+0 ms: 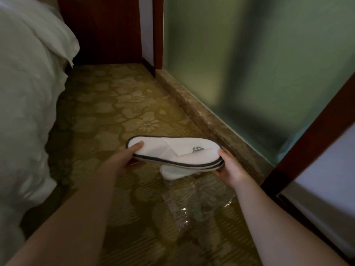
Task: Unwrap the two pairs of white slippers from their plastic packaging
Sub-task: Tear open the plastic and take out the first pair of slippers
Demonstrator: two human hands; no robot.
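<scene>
I hold a flat stacked pair of white slippers [172, 150] with dark edging and a grey logo, level above the carpet. My left hand [126, 160] grips the heel end, thumb on top. My right hand [229, 167] grips the toe end. No plastic covers this pair. Below it, another white slipper [171, 172] lies on the carpet, mostly hidden by the held pair. Crumpled clear plastic packaging [194, 204] lies on the carpet in front of it, between my forearms.
A bed with white bedding [28, 93] fills the left side. A frosted glass wall [259, 64] on a stone sill [201, 120] runs along the right. A dark wooden frame [311, 135] leans in at right. Patterned yellow-green carpet [119, 104] stretches ahead.
</scene>
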